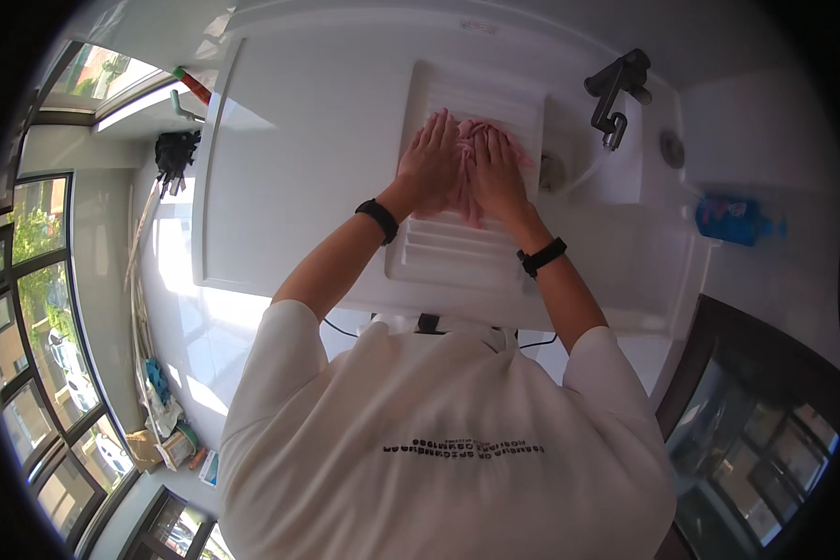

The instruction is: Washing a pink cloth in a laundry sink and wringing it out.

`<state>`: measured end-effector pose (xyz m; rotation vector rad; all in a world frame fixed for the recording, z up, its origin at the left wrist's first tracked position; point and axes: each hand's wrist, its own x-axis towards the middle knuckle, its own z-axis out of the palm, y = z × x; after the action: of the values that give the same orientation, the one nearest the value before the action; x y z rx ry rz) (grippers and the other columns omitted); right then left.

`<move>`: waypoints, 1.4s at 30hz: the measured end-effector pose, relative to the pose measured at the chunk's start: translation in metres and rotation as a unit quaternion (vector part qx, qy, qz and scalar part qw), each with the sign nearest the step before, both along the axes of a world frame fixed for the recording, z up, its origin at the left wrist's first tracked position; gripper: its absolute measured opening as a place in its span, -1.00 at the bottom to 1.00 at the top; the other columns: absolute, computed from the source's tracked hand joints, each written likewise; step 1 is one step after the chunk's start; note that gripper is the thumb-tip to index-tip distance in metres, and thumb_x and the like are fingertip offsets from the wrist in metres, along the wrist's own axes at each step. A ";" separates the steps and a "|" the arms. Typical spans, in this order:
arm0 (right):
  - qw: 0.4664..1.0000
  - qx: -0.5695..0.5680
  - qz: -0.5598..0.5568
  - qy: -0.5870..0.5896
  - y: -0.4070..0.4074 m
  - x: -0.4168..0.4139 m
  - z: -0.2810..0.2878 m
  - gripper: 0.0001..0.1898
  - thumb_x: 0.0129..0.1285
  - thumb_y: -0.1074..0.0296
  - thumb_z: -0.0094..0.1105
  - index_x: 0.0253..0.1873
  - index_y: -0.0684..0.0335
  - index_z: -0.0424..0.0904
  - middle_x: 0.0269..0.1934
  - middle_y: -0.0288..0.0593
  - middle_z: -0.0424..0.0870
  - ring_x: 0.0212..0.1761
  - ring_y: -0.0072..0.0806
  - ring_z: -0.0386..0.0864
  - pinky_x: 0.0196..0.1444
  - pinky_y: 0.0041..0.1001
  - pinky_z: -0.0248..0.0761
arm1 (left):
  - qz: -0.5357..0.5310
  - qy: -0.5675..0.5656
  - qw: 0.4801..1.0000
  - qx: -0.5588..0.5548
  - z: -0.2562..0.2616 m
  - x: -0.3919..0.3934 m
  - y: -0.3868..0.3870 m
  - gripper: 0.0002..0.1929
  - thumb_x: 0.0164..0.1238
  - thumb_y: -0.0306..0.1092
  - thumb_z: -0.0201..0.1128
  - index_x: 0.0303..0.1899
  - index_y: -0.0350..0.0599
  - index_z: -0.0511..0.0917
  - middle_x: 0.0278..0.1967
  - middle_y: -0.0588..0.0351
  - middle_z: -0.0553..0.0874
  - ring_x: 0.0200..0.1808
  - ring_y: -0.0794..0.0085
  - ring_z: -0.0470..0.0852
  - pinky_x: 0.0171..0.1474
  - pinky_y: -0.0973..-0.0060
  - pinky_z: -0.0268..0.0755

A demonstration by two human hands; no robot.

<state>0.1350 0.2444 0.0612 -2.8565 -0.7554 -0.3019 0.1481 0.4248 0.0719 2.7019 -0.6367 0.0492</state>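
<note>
A wet-looking pink cloth (467, 199) lies bunched on the white ridged washboard (455, 255) of a laundry sink. My left hand (430, 154) presses down on its left part, fingers stretched out away from me. On the right part, my right hand (495, 168) bears down with its fingers over the folds. Both palms and thumbs are hidden from above. Each wrist carries a black band. Ridges of the board show in front of the cloth and behind it.
Right of the washboard is the sink basin (588, 189), with a dark grey faucet (612, 98) over it and a thin stream below its spout. A blue bottle (728, 218) stands farther right. The white counter (308, 168) extends left; a black mop head (176, 154) hangs beyond it.
</note>
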 end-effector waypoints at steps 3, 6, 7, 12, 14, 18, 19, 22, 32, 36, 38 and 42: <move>0.998 0.049 -0.009 -0.029 0.024 0.065 -0.013 -0.42 0.51 0.13 -0.02 0.41 0.49 0.30 0.42 0.31 0.32 0.49 0.12 0.26 0.50 -0.04 0.14 | 0.091 -0.015 0.995 0.037 -0.010 0.045 0.006 -0.29 0.56 -0.08 -0.09 0.54 -0.36 0.00 0.58 -0.21 0.09 0.62 0.02 0.01 0.60 0.15 -0.09; 0.998 0.051 -0.026 -0.036 0.022 0.107 -0.022 -0.44 0.49 0.14 -0.03 0.38 0.50 0.34 0.41 0.31 0.34 0.48 0.12 0.27 0.50 -0.04 0.14 | 0.107 -0.063 0.992 0.037 0.002 0.087 0.001 -0.30 0.55 -0.10 -0.04 0.54 -0.31 0.02 0.58 -0.16 0.11 0.62 0.07 0.04 0.60 0.19 -0.05; 0.998 0.043 -0.033 -0.022 0.017 0.115 -0.023 -0.45 0.49 0.14 -0.03 0.36 0.49 0.35 0.40 0.31 0.36 0.47 0.12 0.28 0.50 -0.04 0.14 | 0.097 -0.092 0.991 0.029 0.006 0.091 -0.004 -0.30 0.54 -0.11 -0.01 0.54 -0.31 0.03 0.57 -0.16 0.12 0.62 0.09 0.06 0.60 0.20 -0.04; 0.996 -0.020 -0.009 -0.089 0.014 0.075 -0.015 -0.39 0.46 0.11 0.00 0.42 0.49 0.29 0.41 0.35 0.32 0.45 0.20 0.29 0.51 0.00 0.10 | 0.017 -0.111 0.991 0.070 -0.004 0.053 0.000 -0.39 0.55 -0.24 -0.05 0.51 -0.32 0.12 0.55 -0.19 0.19 0.59 0.07 0.15 0.57 0.16 0.04; 0.997 0.027 -0.056 -0.048 0.000 0.038 -0.023 -0.37 0.46 0.08 0.02 0.43 0.48 0.28 0.43 0.37 0.28 0.46 0.22 0.27 0.50 0.03 0.11 | -0.002 -0.033 0.999 -0.018 -0.004 0.034 -0.001 -0.40 0.56 -0.29 -0.07 0.52 -0.34 0.08 0.55 -0.23 0.17 0.60 0.00 0.11 0.57 0.08 0.03; 0.996 -0.005 -0.082 0.028 -0.001 -0.041 0.020 -0.34 0.44 0.05 0.07 0.43 0.46 0.28 0.41 0.39 0.29 0.48 0.21 0.24 0.48 0.04 0.13 | -0.032 0.018 0.999 -0.026 -0.001 -0.036 0.006 -0.36 0.58 -0.20 -0.07 0.51 -0.41 0.06 0.54 -0.28 0.15 0.60 -0.06 0.08 0.57 0.04 -0.01; 0.991 -0.021 -0.099 0.087 0.001 -0.063 0.028 -0.33 0.43 0.04 0.09 0.44 0.45 0.28 0.41 0.38 0.29 0.49 0.20 0.23 0.48 0.03 0.13 | -0.040 0.020 0.999 -0.028 0.001 -0.059 0.003 -0.36 0.58 -0.20 -0.07 0.51 -0.41 0.06 0.54 -0.28 0.15 0.60 -0.06 0.08 0.57 0.04 -0.01; 0.986 -0.030 -0.100 0.127 0.012 -0.104 0.050 -0.33 0.41 0.05 0.11 0.44 0.44 0.29 0.39 0.33 0.32 0.48 0.16 0.25 0.48 0.02 0.12 | -0.020 0.025 0.999 0.015 0.006 -0.087 0.002 -0.33 0.57 -0.11 -0.08 0.51 -0.41 0.09 0.53 -0.29 0.17 0.61 -0.01 0.06 0.59 0.10 -0.07; 0.994 0.085 -0.051 -0.035 -0.004 0.026 -0.004 -0.36 0.40 0.07 0.14 0.40 0.42 0.35 0.36 0.34 0.38 0.41 0.23 0.31 0.45 0.05 0.15 | 0.071 -0.060 0.995 -0.045 -0.026 0.024 -0.012 -0.34 0.53 -0.04 -0.04 0.47 -0.35 0.22 0.50 -0.26 0.26 0.56 -0.10 0.16 0.55 0.00 0.00; 0.993 0.068 -0.058 -0.079 -0.012 0.079 -0.005 -0.43 0.40 0.11 0.13 0.35 0.40 0.41 0.30 0.36 0.43 0.34 0.24 0.39 0.39 0.05 0.25 | 0.108 -0.139 0.984 -0.012 -0.023 0.061 -0.030 -0.37 0.51 -0.01 -0.01 0.39 -0.33 0.35 0.44 -0.23 0.37 0.52 -0.07 0.25 0.52 0.05 0.07; 0.993 0.071 -0.046 -0.080 -0.023 0.077 -0.011 -0.45 0.40 0.12 0.13 0.33 0.40 0.42 0.27 0.37 0.45 0.32 0.24 0.40 0.36 0.03 0.28 | 0.095 -0.114 0.989 0.008 -0.012 0.061 -0.040 -0.38 0.51 -0.01 -0.01 0.37 -0.33 0.38 0.43 -0.23 0.38 0.51 -0.05 0.27 0.51 0.06 0.09; 0.995 0.079 -0.067 0.008 -0.007 0.068 0.005 -0.47 0.34 0.19 0.17 0.28 0.44 0.43 0.19 0.35 0.49 0.25 0.23 0.45 0.32 -0.03 0.36 | 0.082 -0.142 0.986 -0.029 -0.028 0.043 -0.027 -0.37 0.52 -0.04 -0.03 0.38 -0.41 0.34 0.43 -0.27 0.37 0.52 -0.04 0.26 0.53 0.08 0.04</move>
<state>0.2028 0.2375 0.0664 -2.7595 -0.5128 -0.3395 0.1907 0.3980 0.0439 2.7059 -0.4807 0.4957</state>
